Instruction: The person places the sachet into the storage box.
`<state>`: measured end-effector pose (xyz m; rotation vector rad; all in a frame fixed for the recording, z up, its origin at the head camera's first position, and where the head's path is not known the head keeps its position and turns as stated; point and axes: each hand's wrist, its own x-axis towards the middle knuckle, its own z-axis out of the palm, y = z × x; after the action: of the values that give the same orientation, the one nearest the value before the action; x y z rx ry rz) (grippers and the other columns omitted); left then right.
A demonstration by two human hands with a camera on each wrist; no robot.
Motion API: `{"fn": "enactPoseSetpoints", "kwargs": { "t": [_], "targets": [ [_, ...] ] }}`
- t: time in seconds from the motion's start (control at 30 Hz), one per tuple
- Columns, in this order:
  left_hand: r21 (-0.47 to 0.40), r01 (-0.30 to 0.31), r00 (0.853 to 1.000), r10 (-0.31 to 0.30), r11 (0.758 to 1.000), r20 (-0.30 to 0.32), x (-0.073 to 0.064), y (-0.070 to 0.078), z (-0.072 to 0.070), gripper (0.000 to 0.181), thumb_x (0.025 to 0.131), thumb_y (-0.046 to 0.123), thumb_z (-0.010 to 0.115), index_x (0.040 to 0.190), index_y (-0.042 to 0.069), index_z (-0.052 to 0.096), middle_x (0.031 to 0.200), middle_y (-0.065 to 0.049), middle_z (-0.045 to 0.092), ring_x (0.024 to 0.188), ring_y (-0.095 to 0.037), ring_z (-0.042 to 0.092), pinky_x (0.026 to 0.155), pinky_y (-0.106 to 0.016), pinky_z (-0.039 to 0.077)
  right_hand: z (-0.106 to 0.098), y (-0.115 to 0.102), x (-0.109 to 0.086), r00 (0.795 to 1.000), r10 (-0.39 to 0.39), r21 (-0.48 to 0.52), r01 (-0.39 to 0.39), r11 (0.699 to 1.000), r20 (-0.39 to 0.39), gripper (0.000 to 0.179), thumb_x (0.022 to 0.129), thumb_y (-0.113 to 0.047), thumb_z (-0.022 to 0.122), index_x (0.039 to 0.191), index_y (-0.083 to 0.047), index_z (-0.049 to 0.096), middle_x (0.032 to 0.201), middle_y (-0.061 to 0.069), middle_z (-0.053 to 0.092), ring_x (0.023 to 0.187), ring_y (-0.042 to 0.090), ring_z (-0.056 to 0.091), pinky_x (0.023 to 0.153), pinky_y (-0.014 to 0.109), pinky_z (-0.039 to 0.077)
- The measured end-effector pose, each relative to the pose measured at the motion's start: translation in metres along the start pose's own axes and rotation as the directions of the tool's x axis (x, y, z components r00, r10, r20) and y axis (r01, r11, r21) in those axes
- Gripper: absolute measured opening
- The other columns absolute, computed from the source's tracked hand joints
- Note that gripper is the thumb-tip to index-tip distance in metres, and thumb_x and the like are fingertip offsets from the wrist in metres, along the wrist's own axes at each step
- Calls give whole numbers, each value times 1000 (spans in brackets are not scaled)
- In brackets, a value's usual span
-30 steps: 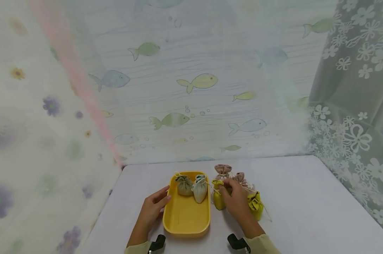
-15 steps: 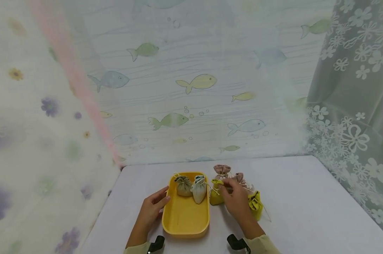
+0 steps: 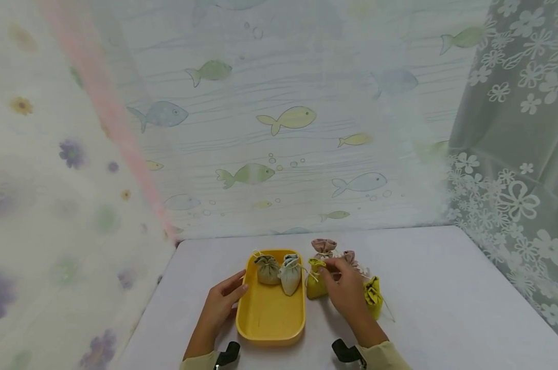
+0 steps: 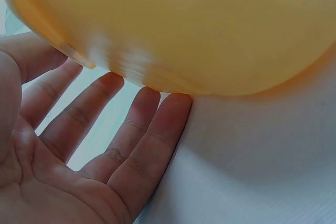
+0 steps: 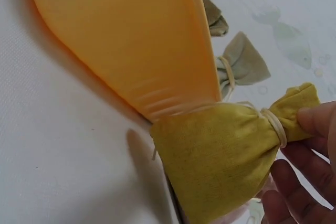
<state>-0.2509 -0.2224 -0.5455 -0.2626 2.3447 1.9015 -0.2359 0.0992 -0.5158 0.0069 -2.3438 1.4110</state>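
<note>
Beside the yellow tray [image 3: 270, 321], my left hand [image 3: 221, 303] rests its fairly straight fingertips [image 4: 176, 106] against the outer left wall. My right hand [image 3: 345, 293] pinches the gathered neck of a yellow drawstring pouch [image 5: 215, 156] between thumb and fingers. This pouch is close by the tray's right side and overlaps its wall in the right wrist view. Inside the tray, toward the back, a grey-green pouch [image 3: 268, 272] and a pale grey-blue pouch [image 3: 290, 277] lie side by side.
Behind the right hand stand a dusty pink pouch [image 3: 323, 246] and a second pink pouch [image 3: 349, 257], partly hidden. Another yellow pouch [image 3: 374, 298] is right of the hand, its string trailing onto the white table [image 3: 445, 308]. A fish-print curtain [image 3: 288, 154] hangs behind.
The held yellow pouch has turned and its lower end has shifted slightly up and left, toward the tray. My left hand and the tray have barely moved.
</note>
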Motion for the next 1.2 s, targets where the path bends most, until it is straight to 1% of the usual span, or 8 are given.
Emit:
{"fn": "enactPoseSetpoints", "kwargs": {
  "t": [0.17, 0.33, 0.5, 0.57, 0.7, 0.8, 0.97, 1.2],
  "targets": [
    [7, 0, 1000, 0, 1000, -6, -1, 1, 1, 53, 93, 41, 77, 143, 34, 63, 151, -12, 58, 130, -29, 63, 91, -42, 63, -3, -3, 1, 1000, -3, -9, 3, 1000, -2, 15, 97, -26, 74, 111, -21, 74, 102, -6, 73, 93, 9, 68, 80, 28, 60],
    [-2, -33, 999, 33, 999, 28, -2, 2, 1, 55, 95, 39, 76, 147, 31, 60, 153, -17, 54, 124, -30, 66, 88, -44, 63, -3, -7, 1, 998, -42, -12, 41, 999, -53, 13, 95, -25, 77, 107, -20, 76, 99, -6, 73, 88, 10, 69, 74, 26, 60],
    [30, -11, 999, 12, 1000, -33, -6, 2, -6, 54, 94, 40, 76, 145, 31, 62, 151, -17, 56, 118, -27, 69, 86, -45, 64, 3, -12, -1, 997, -72, 5, 72, 997, -27, 15, 95, -28, 78, 108, -22, 76, 101, -7, 73, 85, 8, 69, 71, 21, 59],
    [22, 1, 999, 0, 1000, -40, -7, 2, -7, 53, 93, 39, 77, 144, 31, 63, 150, -18, 57, 115, -26, 69, 85, -45, 64, 3, -15, -2, 997, -78, 13, 79, 997, -26, 14, 94, -28, 78, 107, -23, 76, 101, -7, 73, 84, 7, 69, 70, 20, 59],
    [5, -6, 1000, 6, 1000, 8, -2, 3, 1, 56, 93, 41, 77, 146, 30, 62, 151, -19, 56, 117, -27, 69, 87, -45, 64, -6, -17, -1, 989, -118, 3, 118, 993, -87, 13, 91, -22, 81, 104, -21, 77, 98, -6, 73, 80, 8, 69, 68, 21, 59],
    [4, -15, 1000, 15, 1000, 17, 0, 3, 4, 56, 93, 42, 77, 145, 32, 61, 152, -17, 56, 121, -27, 67, 88, -44, 63, -11, -19, 0, 981, -160, -8, 160, 987, -106, 14, 90, -20, 82, 103, -19, 77, 96, -5, 73, 78, 8, 69, 67, 22, 59],
    [-4, -21, 1000, 21, 1000, 15, 3, 1, 3, 53, 94, 40, 76, 145, 34, 62, 151, -14, 57, 120, -25, 68, 88, -42, 63, -11, -22, 3, 974, -200, -6, 200, 980, -108, 13, 91, -20, 81, 103, -19, 77, 97, -6, 73, 79, 8, 69, 67, 21, 60],
    [-6, -11, 1000, 11, 1000, 12, 2, -1, -1, 52, 95, 39, 75, 145, 33, 62, 151, -15, 57, 117, -24, 69, 88, -42, 63, -10, -32, 1, 969, -217, 20, 221, 975, -118, 13, 91, -19, 81, 104, -18, 76, 99, -6, 74, 81, 9, 71, 66, 22, 60]
  ]
}}
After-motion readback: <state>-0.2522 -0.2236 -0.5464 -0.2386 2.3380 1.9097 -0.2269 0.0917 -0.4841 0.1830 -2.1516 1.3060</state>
